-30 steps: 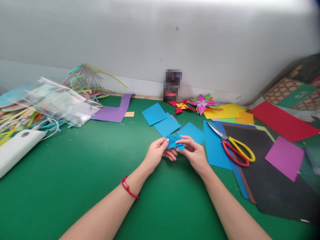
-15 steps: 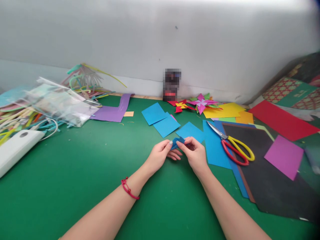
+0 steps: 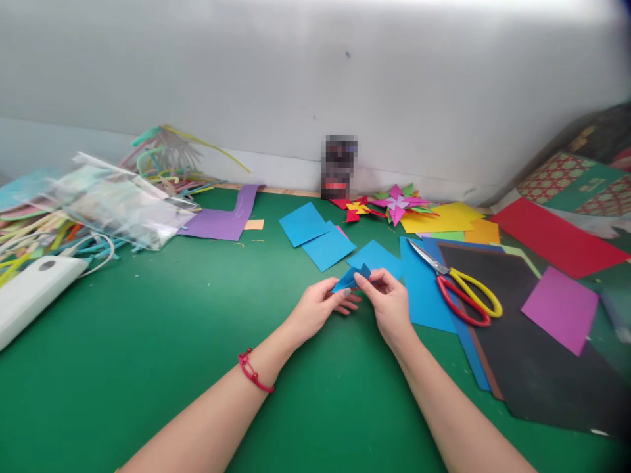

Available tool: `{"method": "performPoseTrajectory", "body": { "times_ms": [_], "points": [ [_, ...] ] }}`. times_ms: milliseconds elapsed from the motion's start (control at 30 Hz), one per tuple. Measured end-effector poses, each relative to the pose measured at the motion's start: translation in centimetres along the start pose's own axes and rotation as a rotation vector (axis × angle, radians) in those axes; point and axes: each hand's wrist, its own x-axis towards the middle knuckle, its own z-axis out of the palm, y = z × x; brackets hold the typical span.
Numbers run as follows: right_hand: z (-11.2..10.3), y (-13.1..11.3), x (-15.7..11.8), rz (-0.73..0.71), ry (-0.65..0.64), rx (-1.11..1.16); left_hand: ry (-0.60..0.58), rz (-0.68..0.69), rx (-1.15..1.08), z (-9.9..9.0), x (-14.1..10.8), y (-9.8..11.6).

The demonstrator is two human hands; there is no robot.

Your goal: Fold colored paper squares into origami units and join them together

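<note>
A small folded blue paper (image 3: 351, 278) is held between both hands above the green table (image 3: 197, 341). My left hand (image 3: 323, 305) grips its lower left edge with the thumb on top. My right hand (image 3: 387, 299) pinches its right end between thumb and fingers. Behind the hands lie blue paper squares (image 3: 329, 246), two of them overlapping. Scissors (image 3: 458, 286) with one red and one yellow handle rest on the blue and dark sheets to the right of my right hand.
Folded paper stars (image 3: 397, 203) and yellow sheets (image 3: 444, 218) lie at the back. A black sheet (image 3: 532, 341), a purple square (image 3: 560, 309) and a red sheet (image 3: 559, 236) are at right. Plastic bags (image 3: 123, 200), colourful strips and a white power bank (image 3: 37, 292) sit at left.
The folded blue paper has turned in the hands and more of it shows. My left thumb has moved slightly down and right, and my right fingers have shifted their hold.
</note>
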Motion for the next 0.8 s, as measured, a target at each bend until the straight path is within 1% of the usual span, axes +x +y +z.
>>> {"method": "performPoseTrajectory", "body": {
  "times_ms": [167,333,500,800],
  "points": [
    [0.01,0.08,0.07,0.002,-0.001,0.004,-0.022,-0.006,-0.028,0.16,-0.12,0.2],
    [0.03,0.07,0.03,0.056,0.018,0.011,0.044,0.02,0.071,0.29,-0.19,-0.05],
    [0.1,-0.04,-0.1,0.055,0.033,-0.02,0.102,0.064,0.158,0.41,-0.33,-0.24],
    [-0.12,0.18,0.04,0.069,0.057,-0.057,0.052,0.127,0.335,0.35,-0.51,-0.18]
  ]
}}
